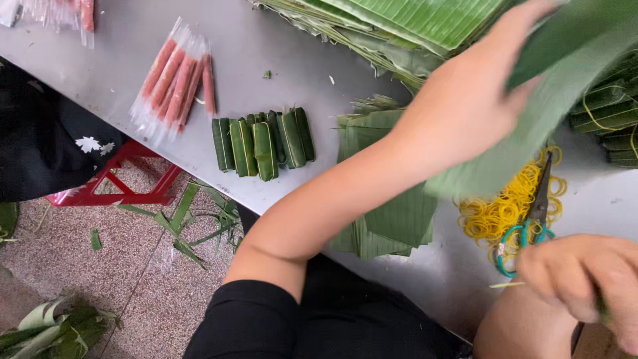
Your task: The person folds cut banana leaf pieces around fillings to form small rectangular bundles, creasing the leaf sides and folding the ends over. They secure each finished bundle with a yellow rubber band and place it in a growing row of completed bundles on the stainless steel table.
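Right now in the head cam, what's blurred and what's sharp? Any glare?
Head view: the left hand and the banana leaf it grips are motion-blurred; the right hand at the bottom edge is soft too. The wrapped leaf bundles and packed sausages read sharp. Light is even and diffuse; only a mild sheen on the metal table.

wrapped leaf rolls [264, 141], bagged sausages [176, 81], yellow rubber bands [495, 213], scissors [531, 223], red stool [119, 183]

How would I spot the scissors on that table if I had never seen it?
Start at the grey metal table and go to its right side, near the person's right hand. There a heap of yellow rubber bands lies, and the scissors rest on it, the only thing with teal handle loops.
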Tool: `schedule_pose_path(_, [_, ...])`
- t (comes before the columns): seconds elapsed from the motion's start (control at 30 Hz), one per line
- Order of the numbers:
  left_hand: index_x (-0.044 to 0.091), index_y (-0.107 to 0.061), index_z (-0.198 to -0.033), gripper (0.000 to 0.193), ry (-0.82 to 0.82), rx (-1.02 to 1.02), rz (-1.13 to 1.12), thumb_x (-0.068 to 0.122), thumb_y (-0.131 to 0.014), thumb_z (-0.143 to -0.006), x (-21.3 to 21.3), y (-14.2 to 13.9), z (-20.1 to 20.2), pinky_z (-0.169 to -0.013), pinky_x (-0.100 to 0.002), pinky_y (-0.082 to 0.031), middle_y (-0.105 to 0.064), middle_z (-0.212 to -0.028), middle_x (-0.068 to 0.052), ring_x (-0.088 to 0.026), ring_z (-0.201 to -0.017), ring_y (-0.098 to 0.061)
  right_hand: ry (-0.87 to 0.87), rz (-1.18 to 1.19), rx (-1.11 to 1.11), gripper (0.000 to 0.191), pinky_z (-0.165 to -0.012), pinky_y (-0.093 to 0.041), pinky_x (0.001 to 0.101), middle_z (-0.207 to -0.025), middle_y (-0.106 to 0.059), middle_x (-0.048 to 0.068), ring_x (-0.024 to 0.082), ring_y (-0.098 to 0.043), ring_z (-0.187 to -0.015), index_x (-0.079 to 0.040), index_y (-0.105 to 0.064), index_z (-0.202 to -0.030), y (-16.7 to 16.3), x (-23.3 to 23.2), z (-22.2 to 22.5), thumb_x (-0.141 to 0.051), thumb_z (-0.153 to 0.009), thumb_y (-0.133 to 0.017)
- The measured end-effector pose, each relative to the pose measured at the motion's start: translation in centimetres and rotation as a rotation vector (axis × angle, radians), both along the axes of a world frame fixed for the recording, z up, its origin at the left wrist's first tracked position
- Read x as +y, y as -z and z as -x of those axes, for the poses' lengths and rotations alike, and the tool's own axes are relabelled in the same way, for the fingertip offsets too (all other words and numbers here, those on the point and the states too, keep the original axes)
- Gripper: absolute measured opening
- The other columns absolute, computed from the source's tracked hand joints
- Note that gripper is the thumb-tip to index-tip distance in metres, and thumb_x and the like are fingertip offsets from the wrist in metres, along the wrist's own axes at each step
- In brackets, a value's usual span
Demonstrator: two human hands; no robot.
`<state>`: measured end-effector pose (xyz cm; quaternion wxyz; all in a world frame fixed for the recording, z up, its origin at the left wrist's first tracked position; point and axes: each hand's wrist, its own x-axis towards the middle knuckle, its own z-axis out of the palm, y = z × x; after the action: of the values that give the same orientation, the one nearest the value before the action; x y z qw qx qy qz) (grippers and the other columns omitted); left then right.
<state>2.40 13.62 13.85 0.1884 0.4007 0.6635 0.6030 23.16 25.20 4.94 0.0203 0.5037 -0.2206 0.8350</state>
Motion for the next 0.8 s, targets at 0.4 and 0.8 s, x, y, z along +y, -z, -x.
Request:
schedule_pose_path(0.4, [0.004,-0.038,-0.153,0.061,0.481,-1.029,-0.423,0.037,-0.058,-0.105,-10.1,1.1,-0.9,-0.121,-0.045,-0.047,-0.054,-0.148,-0.016,-0.026,-0.135,-0.056,0.878,-0.898,-1.018,0.021,-0.071,-0.051,0.0323,-0.097,-0.067,0.005,0.014,-0.061,-0.086,0.001,-0.066,-0.114,-3.9,-8.8,2.4,-0.012,-0.099,-0.061])
schedule_pose_path(0.8, [0.006,-0.049,-0.15,0.042,-0.823,-0.615,-0.821,0.026,-0.049,-0.113,-27.4,2.3,6.3,-0.121,-0.054,-0.049,-0.06,-0.145,-0.013,-0.029,-0.137,-0.061,0.896,0.597,-1.345,0.049,-0.046,-0.022,0.0232,-0.063,-0.036,-0.006,0.008,-0.029,-0.053,-0.015,-0.039,-0.072,-5.3,-6.7,3.5,-0.028,-0.119,-0.042])
